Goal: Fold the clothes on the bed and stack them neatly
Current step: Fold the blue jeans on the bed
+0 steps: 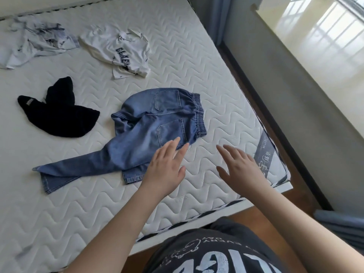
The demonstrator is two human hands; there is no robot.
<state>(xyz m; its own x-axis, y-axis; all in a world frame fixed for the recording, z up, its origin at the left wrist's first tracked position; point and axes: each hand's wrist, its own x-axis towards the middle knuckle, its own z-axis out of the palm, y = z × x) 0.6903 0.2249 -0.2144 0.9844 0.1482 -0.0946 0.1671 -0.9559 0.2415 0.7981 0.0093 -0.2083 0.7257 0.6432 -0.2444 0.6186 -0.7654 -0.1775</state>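
A single head-worn camera looks forward and steeply down from the foot corner of the white quilted mattress (177, 46), close enough that the wearer's dark printed shirt (212, 251) fills the lower edge. The view is tilted, so the mattress runs diagonally up and left. Beyond the mattress's right side lie a strip of brown wooden floor (262, 99) and a bright window (325, 28).

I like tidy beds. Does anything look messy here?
Yes. The jeans lie crumpled, legs twisted sideways. The white shirt, black garment and pale printed one lie scattered, unfolded, on the mattress.
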